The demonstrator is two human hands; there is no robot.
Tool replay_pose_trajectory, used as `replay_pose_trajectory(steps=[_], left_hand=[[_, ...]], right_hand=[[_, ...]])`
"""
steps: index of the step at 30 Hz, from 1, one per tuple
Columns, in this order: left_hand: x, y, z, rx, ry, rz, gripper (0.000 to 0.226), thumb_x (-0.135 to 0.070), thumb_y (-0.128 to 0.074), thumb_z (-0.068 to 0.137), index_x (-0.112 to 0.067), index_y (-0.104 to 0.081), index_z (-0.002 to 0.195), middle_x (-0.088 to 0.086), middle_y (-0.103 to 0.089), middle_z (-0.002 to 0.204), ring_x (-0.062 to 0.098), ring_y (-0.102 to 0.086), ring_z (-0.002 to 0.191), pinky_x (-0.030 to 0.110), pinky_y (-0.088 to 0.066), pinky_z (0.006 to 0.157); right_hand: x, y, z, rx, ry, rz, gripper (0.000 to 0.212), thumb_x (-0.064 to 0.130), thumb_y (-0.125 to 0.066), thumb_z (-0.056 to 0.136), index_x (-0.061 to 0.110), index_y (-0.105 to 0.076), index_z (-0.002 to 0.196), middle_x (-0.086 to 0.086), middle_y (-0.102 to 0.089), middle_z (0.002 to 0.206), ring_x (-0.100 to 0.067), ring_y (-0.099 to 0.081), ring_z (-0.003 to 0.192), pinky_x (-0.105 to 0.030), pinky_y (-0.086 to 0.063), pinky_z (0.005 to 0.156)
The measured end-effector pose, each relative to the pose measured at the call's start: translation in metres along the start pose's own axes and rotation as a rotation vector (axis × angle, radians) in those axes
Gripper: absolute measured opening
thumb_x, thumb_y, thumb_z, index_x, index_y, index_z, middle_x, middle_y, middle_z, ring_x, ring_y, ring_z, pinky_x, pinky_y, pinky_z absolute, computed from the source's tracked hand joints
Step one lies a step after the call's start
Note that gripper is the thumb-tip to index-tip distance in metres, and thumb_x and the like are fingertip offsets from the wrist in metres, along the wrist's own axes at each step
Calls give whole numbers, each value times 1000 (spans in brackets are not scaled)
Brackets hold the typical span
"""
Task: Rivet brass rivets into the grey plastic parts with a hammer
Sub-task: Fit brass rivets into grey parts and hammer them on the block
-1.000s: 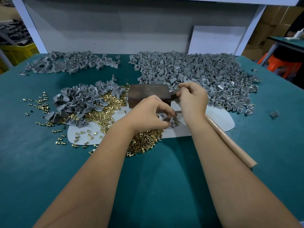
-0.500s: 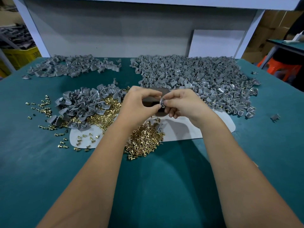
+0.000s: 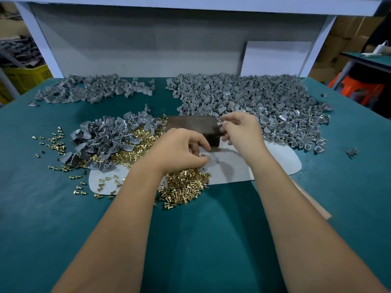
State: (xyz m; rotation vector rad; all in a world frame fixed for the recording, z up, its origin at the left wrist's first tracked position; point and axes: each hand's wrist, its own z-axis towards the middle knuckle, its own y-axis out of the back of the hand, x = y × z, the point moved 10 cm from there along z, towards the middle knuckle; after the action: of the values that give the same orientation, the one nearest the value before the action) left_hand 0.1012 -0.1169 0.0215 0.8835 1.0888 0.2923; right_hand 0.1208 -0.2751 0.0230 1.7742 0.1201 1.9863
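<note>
A dark metal block sits at the middle of the green table, on a white mat. My right hand is at the block's right edge, thumb and forefinger pinching a small grey plastic part that is mostly hidden by the fingers. My left hand reaches down in front of the block, fingertips curled and pinching at the top of a heap of brass rivets. Only the end of the wooden hammer handle shows, right of my right forearm; its head is hidden.
A heap of grey plastic parts lies on more rivets left of the block. A large heap of grey parts fills the back right, a smaller one the back left. Loose rivets scatter at the left. A single grey part lies far right.
The hands were together above the block, working on one grey part. Now they have separated: the left dropped to the rivet heap, the right moved to the block's right edge.
</note>
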Motion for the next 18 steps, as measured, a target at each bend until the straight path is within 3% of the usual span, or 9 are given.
replay_pose_trajectory(steps=[2,4,6,8,13,18], left_hand=[[2,0,0,-8,32,-21,17,-20,-72,72,-32,-74,85,-9,-67,62,0,-53,50,24,-49,58],[4,1,-1,-10,49,-63,22,-13,-70,74,-29,-75,88,-7,-67,61,1,-53,49,22,-48,57],[4,3,-2,-17,57,-90,24,-9,-69,77,-27,-75,91,-6,-68,62,0,-53,49,17,-45,57],[5,11,-3,-82,70,-176,22,-7,-71,80,-26,-74,90,-5,-70,65,-2,-55,50,14,-45,55],[16,45,-8,-411,83,-488,18,-7,-73,84,-25,-73,86,-7,-73,77,-1,-65,70,13,-50,67],[37,53,-14,-617,177,-524,26,-7,-70,87,-32,-69,82,-13,-71,81,-4,-66,76,15,-53,74]], right_hand=[[7,1,-2,4,43,-77,29,5,-49,82,26,-69,79,0,-67,68,-10,-59,48,-27,-44,52],[17,3,-5,-34,100,-123,28,7,-48,78,28,-66,70,3,-65,60,-15,-60,51,-30,-48,55],[27,7,-9,-84,174,-170,28,7,-49,78,29,-65,71,8,-63,63,-18,-61,59,-33,-52,60],[32,3,-12,-59,213,-154,30,6,-49,79,30,-66,72,9,-62,64,-15,-58,57,-29,-50,56],[26,-31,-19,146,93,154,35,-5,-43,83,20,-68,80,-2,-62,64,-14,-56,47,-22,-42,43],[18,-51,-28,114,42,242,41,-8,-41,80,25,-63,90,-2,-64,73,-11,-59,53,-26,-48,47]])
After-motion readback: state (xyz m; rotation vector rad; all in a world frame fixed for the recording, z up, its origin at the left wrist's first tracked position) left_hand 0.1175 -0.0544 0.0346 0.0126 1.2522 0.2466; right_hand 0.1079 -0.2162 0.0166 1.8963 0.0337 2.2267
